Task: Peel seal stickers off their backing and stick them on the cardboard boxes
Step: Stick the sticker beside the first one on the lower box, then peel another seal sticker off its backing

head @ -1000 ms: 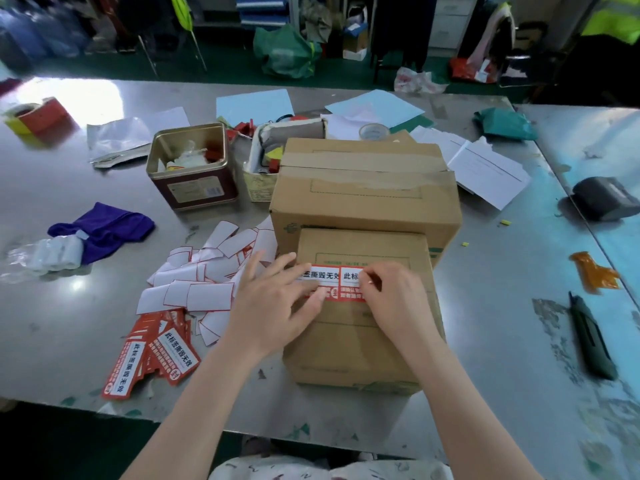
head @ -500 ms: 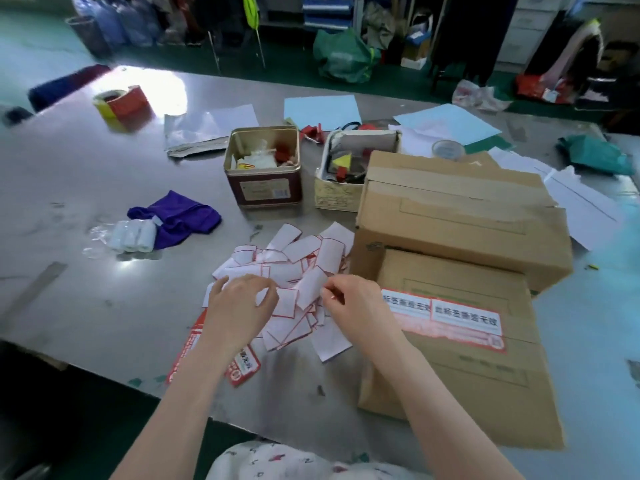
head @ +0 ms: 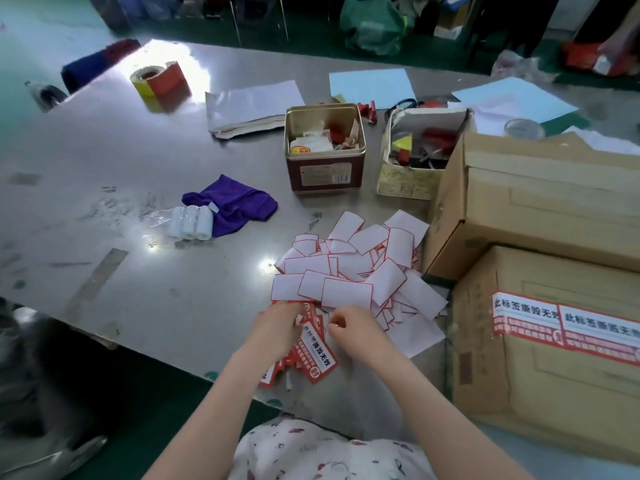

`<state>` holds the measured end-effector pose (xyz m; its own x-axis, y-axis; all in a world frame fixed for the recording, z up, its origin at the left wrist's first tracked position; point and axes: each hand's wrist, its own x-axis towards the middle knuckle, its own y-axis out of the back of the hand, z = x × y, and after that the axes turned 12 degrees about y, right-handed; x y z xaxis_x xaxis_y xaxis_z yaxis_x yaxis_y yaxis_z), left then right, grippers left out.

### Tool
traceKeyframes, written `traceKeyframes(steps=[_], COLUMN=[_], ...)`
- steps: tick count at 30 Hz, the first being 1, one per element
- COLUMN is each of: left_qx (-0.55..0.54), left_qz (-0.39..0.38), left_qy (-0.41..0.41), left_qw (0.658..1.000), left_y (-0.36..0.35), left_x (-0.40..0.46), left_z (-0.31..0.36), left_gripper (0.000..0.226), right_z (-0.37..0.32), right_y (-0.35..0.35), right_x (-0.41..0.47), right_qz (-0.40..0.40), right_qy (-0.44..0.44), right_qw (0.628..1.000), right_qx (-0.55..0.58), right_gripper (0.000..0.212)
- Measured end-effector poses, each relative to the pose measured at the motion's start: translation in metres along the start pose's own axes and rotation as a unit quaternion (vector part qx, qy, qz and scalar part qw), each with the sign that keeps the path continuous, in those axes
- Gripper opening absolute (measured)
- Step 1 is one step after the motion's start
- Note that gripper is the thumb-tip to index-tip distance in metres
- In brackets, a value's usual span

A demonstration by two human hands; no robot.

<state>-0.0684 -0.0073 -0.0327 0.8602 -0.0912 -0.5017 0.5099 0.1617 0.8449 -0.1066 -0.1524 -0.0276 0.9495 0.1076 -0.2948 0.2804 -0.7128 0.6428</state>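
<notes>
"此标签撕毁无效" on seal sticker (head: 318,351), box stickers (head: 568,329).

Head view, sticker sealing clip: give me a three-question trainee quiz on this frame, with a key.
1. True or false: the near cardboard box already carries two seal stickers side by side.
2. Multiple choice: the unpeeled red stickers lie A) inside the metal tin, B) on the table edge under both hands, C) on the purple cloth.
3. Fill in: the pile of white, red-edged pieces between the hands and the tin is most likely used ____.

Key
1. True.
2. B: the left hand and right hand both reach into them, fingers curled at the stack.
3. Backing.
</notes>
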Motion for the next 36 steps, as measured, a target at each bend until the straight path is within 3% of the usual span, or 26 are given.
traceKeyframes(steps=[6,20,30,33,36], left_qx=[0.039,-0.011,-0.043,-0.064,-0.116], left_qz=[0.002,0.040,0.029,0.021,-0.004], left_qy=[-0.026,-0.079,-0.085,-0.081,-0.066], left_qw=[0.999,0.996,0.995,0.994,0.991], left_y=[-0.016,-0.030,-0.036,-0.035,-0.032], left_x=[0.009,0.011,0.012,0.013,0.014], left_z=[-0.006,-0.015,-0.018,-0.018,-0.018], left_gripper=[0.046,0.046,0.046,0.042,0.035], right_z=[0.010,0.009,0.006,0.007,0.007], right_y=[-0.029,-0.047,-0.046,-0.041,-0.034], right_x=[0.004,0.005,0.003,0.001,0.000], right_qz=[-0.033,-0.039,-0.034,-0.025,0.009], right_qy=[-0.069,-0.123,-0.115,-0.105,-0.090], right_qw=[0.997,0.991,0.991,0.992,0.993], right_qx=[-0.023,0.019,0.058,0.066,0.081], right_gripper=[0.017,0.021,0.003,0.014,0.008])
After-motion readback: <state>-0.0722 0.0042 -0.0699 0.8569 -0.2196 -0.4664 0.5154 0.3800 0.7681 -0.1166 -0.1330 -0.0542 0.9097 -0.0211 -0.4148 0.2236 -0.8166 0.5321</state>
